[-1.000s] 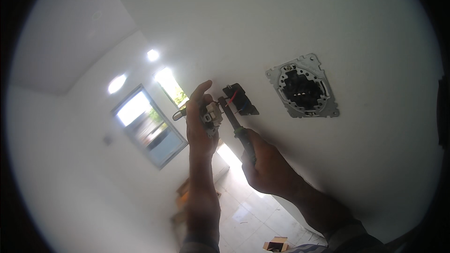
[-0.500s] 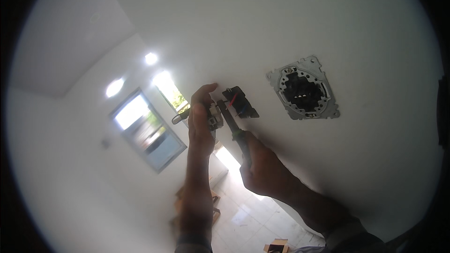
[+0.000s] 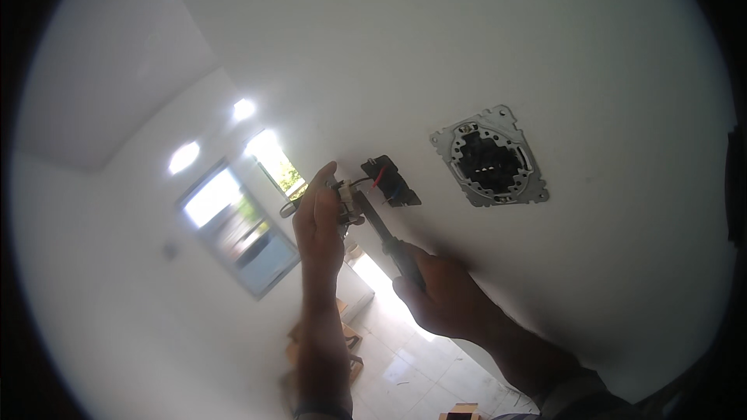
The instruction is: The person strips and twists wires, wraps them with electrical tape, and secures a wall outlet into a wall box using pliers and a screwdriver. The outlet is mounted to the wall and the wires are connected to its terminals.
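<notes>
My left hand (image 3: pixel 316 218) is closed around a small wiring module (image 3: pixel 348 196), pale at the back with metal parts at its sides. Its kind, socket or switch, cannot be told. A screwdriver (image 3: pixel 377 227) is in my right hand (image 3: pixel 442 289), its shaft slanting up to the module; the tip meets the module's back, though the exact spot is too small to make out. A dark wire (image 3: pixel 360 180) runs from the black wall box (image 3: pixel 399 188) to the module. From the same box stick out a red wire (image 3: pixel 379 178) and a blue one.
Right of the box, a socket insert with a metal mounting plate (image 3: pixel 445 140) sits on the white wall (image 3: pixel 545 47). Windows (image 3: pixel 257 253) stand at the left. Below are a tiled floor (image 3: pixel 389 358), cardboard boxes (image 3: pixel 354 369) and a small open carton (image 3: pixel 464 408).
Both hands, module and screwdriver appear slightly lower and further left, as the whole view has shifted. The dark wire between box and module now shows more plainly.
</notes>
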Tool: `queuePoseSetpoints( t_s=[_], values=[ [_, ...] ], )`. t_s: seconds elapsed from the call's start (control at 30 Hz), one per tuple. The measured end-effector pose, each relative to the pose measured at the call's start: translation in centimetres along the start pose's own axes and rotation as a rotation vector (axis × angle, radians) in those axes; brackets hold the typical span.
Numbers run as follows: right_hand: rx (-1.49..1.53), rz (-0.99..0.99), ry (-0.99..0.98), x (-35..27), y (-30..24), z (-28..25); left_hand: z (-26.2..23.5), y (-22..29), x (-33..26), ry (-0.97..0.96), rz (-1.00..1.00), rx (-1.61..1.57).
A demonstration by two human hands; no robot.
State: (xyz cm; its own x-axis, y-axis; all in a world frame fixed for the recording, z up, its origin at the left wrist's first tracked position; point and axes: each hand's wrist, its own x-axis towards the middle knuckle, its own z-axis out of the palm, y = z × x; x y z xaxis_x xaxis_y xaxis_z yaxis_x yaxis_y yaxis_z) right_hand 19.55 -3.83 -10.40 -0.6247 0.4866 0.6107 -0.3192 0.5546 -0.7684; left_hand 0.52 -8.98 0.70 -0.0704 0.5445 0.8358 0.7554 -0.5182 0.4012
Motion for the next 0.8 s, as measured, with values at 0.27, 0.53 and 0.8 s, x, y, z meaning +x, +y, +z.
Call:
queuePoseSetpoints(
  t_s=[0.27,0.53,0.8],
  values=[
    [0.616,-0.017,-0.161,-0.5,2.8,0.5,0.6,-0.2,0.4,-0.013,-0.056,-0.167],
    [0.667,-0.262,-0.01,0.6,3.9,2.1,0.5,0.0,0.4,-0.021,-0.068,-0.178],
    [0.598,-0.137,-0.076,0.2,2.2,0.3,0.3,0.2,0.4,-0.023,-0.08,-0.192]
  ],
)
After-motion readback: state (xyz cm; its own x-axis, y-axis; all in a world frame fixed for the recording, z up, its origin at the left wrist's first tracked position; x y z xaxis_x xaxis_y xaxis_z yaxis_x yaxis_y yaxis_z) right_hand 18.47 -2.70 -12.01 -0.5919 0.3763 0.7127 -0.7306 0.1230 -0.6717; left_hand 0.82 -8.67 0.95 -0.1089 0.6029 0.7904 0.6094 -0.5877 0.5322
